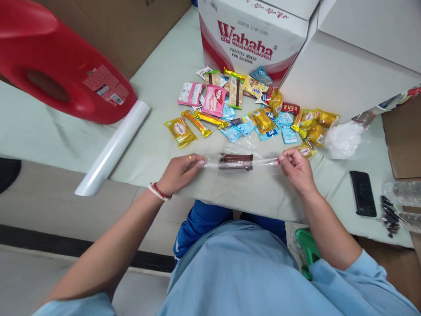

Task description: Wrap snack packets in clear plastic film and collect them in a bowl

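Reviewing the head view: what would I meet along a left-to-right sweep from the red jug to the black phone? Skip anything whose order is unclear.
Red jug, left hand, brown packet, right hand, black phone.

The left hand (180, 172) and right hand (298, 173) pinch opposite ends of some clear plastic (266, 162), stretched across near the table's (151, 164) near edge, with a brown packet (241, 161) at its middle. Just beyond lie wrapped snacks (215, 100), before a Wahaha box (243, 44) on the far side. A red jug (105, 66) and white roll (113, 149) are at left, a phone (362, 193) at right.
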Demonstrator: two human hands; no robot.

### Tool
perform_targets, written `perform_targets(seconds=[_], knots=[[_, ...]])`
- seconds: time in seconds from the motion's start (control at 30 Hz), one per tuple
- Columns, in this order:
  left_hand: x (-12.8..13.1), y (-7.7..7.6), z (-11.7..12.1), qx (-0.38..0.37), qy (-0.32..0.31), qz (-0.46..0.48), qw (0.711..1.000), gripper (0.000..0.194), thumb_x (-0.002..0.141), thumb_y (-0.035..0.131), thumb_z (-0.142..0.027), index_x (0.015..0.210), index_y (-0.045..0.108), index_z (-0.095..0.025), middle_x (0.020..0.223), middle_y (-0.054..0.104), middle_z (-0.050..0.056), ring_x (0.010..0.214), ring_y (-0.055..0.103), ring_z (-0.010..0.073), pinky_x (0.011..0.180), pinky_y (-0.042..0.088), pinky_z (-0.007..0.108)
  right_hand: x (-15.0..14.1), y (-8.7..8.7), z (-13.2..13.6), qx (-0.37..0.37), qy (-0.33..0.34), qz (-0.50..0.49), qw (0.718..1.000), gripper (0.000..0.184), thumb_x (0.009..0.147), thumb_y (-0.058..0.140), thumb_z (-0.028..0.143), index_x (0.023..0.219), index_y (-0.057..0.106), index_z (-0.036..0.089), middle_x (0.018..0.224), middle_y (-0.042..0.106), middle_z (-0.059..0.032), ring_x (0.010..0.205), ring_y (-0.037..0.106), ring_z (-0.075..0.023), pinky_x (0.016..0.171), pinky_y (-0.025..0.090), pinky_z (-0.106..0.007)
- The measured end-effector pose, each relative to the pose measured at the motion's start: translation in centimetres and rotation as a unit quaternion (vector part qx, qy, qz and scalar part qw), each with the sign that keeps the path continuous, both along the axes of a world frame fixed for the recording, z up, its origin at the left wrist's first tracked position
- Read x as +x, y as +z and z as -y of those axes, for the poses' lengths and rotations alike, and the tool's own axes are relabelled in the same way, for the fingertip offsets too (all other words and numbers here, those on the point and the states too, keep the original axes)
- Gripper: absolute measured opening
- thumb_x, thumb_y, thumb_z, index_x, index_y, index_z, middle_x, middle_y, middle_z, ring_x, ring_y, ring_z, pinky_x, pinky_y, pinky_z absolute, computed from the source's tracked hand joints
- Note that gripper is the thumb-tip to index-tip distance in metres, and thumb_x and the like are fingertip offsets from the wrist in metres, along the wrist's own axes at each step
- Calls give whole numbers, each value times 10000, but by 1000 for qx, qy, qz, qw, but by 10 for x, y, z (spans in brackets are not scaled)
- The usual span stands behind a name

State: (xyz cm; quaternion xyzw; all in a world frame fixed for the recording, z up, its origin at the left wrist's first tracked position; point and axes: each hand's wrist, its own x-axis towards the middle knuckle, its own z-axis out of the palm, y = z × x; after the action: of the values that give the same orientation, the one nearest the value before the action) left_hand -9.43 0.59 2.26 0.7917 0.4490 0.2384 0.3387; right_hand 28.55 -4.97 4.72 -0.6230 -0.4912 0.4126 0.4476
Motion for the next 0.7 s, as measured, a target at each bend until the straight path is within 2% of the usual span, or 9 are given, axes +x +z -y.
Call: perform_targets(seconds=[0.17,0.23,0.3,0.4,0.47,0.57,0.63,0.7], knots=[[29,4,-42,-15,67,-36,997,359,1003,426,-434,915,683,-200,735,735,34,729,677,212,732,488,328,4,-6,-28,-20,-48,31,998,296,823,704,501,869,559,247,671,658,19,474,408,-118,470,268,-255],[38,2,-51,-6,89,-61,994,311,974,462,-410,901,682,-201,748,728,41,731,661,222,716,473,337,9,-13,-34,-34,-56,88,994,256,830,665,475,858,562,242,676,669,5,496,446,-133,500,306,-269],[44,-2,-55,15,118,-75,990,247,935,514,-375,911,686,-199,811,730,57,772,657,233,729,475,348,14,-20,-38,-49,-45,188,980,195,841,622,424,841,572,235,688,681,-14,557,514,-162,555,357,-286],[49,-12,-57,49,142,-64,987,168,898,552,-314,860,663,-194,888,714,78,842,652,238,777,495,363,17,-20,-43,-51,5,368,929,131,845,598,348,867,619,220,788,710,-52,671,579,-204,636,394,-316],[50,-20,-57,66,143,-38,987,144,899,554,-292,828,638,-198,908,697,79,872,648,233,809,509,368,12,-10,-50,-6,23,445,895,152,871,592,330,944,654,212,932,728,-84,739,599,-223,678,414,-335],[50,-26,-56,94,153,8,984,141,916,554,-286,822,617,-203,945,678,74,921,646,222,859,524,372,-8,10,-72,99,71,462,879,181,927,564,299,1041,678,217,1035,721,-93,862,628,-245,771,462,-359],[50,-25,-54,112,163,38,979,143,924,565,-295,830,618,-201,1005,669,76,948,645,211,862,531,363,-28,19,-93,148,155,440,872,215,932,559,248,1099,692,217,1078,711,-93,965,641,-258,842,484,-370],[50,-21,-49,121,165,58,977,152,934,577,-318,857,631,-199,1077,659,82,958,640,202,821,537,345,-50,22,-116,175,250,426,852,326,910,571,189,1214,687,211,1239,667,-111,1102,628,-277,904,492,-384]])
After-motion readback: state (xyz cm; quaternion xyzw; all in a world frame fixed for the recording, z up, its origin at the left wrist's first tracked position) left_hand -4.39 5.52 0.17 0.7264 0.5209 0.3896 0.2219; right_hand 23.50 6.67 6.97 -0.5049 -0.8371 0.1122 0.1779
